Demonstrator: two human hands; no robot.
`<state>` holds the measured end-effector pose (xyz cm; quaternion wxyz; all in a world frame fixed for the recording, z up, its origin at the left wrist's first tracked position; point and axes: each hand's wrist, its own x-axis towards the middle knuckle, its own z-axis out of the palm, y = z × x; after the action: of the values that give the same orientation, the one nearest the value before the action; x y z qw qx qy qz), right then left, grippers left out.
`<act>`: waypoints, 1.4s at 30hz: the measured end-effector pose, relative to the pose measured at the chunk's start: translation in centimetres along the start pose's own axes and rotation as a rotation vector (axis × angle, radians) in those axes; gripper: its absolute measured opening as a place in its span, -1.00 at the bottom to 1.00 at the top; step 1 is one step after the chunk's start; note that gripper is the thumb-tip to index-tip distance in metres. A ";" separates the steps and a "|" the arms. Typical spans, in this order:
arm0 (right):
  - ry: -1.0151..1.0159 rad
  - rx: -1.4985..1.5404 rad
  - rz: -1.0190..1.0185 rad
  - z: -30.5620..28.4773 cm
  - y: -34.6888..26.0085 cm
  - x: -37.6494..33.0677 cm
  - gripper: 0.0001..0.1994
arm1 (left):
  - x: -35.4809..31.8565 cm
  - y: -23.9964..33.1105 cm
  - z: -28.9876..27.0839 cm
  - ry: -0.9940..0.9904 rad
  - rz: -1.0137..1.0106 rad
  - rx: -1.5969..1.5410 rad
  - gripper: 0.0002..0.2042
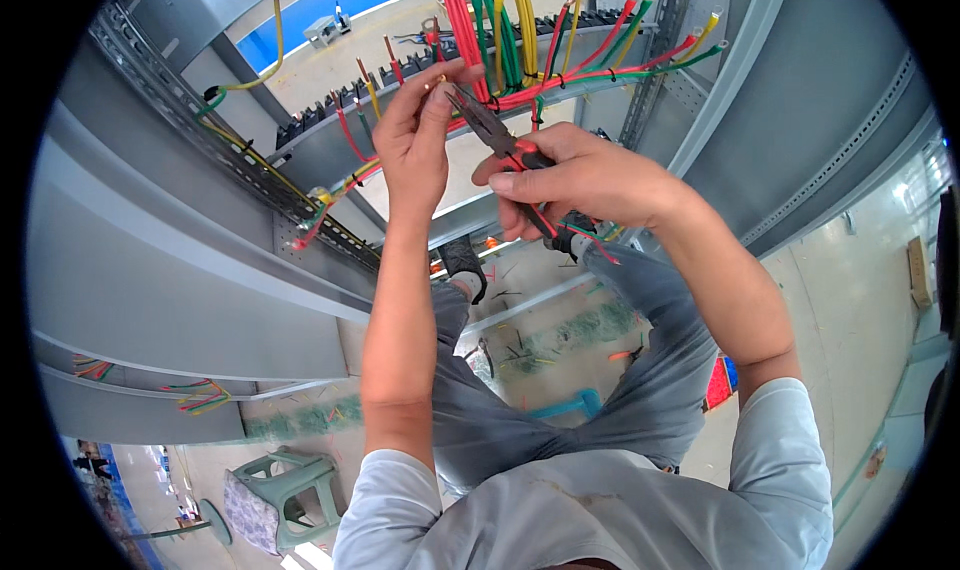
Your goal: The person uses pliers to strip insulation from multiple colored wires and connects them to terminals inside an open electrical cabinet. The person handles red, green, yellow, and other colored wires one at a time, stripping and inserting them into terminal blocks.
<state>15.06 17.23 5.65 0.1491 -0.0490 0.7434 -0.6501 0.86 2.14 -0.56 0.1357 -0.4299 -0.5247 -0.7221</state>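
Pliers (500,140), red-handled, dark jaws at wire tip (437,83).

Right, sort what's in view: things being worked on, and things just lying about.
In use:
left hand pinching a wire end
right hand holding pliers
wire bundle

Lying about:
green stool
wire scraps on the floor
blue tool

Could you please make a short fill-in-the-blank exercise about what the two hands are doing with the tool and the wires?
1. The right hand holds a pair of ____ with red and black handles.
2. The left hand pinches the small metal end of a ____.
3. The bundle of wires is red, yellow and ____.

Missing words: pliers; wire; green
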 end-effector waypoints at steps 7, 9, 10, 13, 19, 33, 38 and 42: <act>0.073 -0.112 -0.073 0.2 -0.5 1.3 -0.72 | -0.2 0.0 -0.1 -0.062 -0.006 -0.084 -0.72; 0.087 -0.099 -0.068 0.2 -0.5 1.4 -0.72 | -0.3 -0.1 -0.3 -0.082 -0.015 -0.124 -0.71; 0.094 -0.092 -0.065 0.2 -0.4 1.4 -0.73 | -0.2 -0.2 -0.4 -0.099 -0.030 -0.165 -0.70; 0.151 -0.166 -0.092 0.1 -0.1 1.7 -0.73 | -0.1 -0.1 -0.8 -0.148 -0.046 -0.246 -0.68; 0.281 -0.510 -0.209 0.1 -0.3 1.5 -0.76 | -0.5 -0.3 -0.7 -0.121 -0.061 -0.175 -0.66; 0.399 -0.827 -0.167 -0.9 -0.5 -0.4 -0.71 | -0.1 -0.4 0.5 -0.161 -0.049 -0.186 -0.57; 0.676 -0.954 -0.448 0.2 2.2 -1.3 -0.60 | 0.0 0.1 0.3 -0.148 -0.021 -0.138 -0.61; 0.843 -1.134 -0.545 0.3 2.1 -0.5 -0.48 | 0.3 0.2 1.3 -0.074 0.005 -0.049 -0.63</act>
<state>15.91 17.43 3.64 -0.3618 -0.0475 0.9195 -0.1459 1.45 3.31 -0.10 0.1073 -0.4609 -0.5106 -0.7178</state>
